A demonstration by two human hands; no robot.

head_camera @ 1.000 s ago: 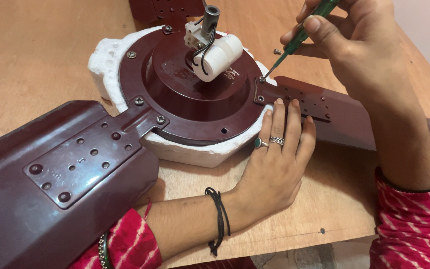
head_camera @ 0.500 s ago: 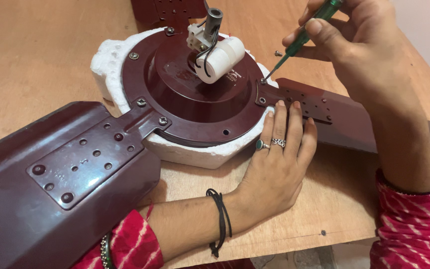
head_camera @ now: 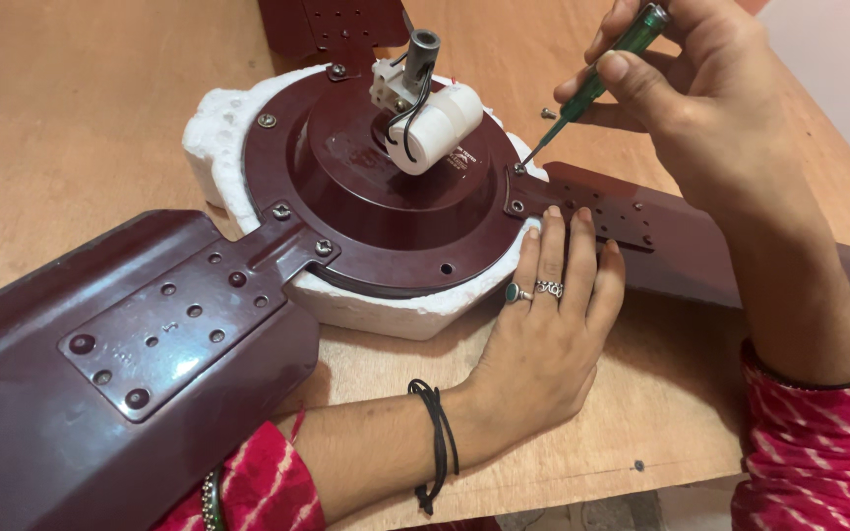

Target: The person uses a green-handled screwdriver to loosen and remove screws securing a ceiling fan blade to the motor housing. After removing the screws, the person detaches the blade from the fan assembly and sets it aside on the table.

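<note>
A maroon ceiling fan motor housing (head_camera: 376, 197) lies upside down on a white foam block (head_camera: 211, 138). A white capacitor (head_camera: 435, 126) and a grey shaft stick up from its centre. My right hand (head_camera: 700, 98) grips a green-handled screwdriver (head_camera: 610, 71) whose tip sits on a screw at the housing's right rim, where a fan blade bracket (head_camera: 602, 205) joins. My left hand (head_camera: 548, 324) lies flat, fingers together, pressing on that blade beside the foam. A large maroon blade (head_camera: 100, 364) is bolted on at the lower left.
Everything rests on a plywood tabletop (head_camera: 71, 108). A loose screw (head_camera: 547, 113) lies on the wood near the screwdriver tip. A third blade (head_camera: 336, 25) runs off the top edge. The table's front edge is near the bottom right.
The screwdriver tip has come down from above the rim onto the screw. My left hand has stayed flat on the blade; the view has shifted slightly.
</note>
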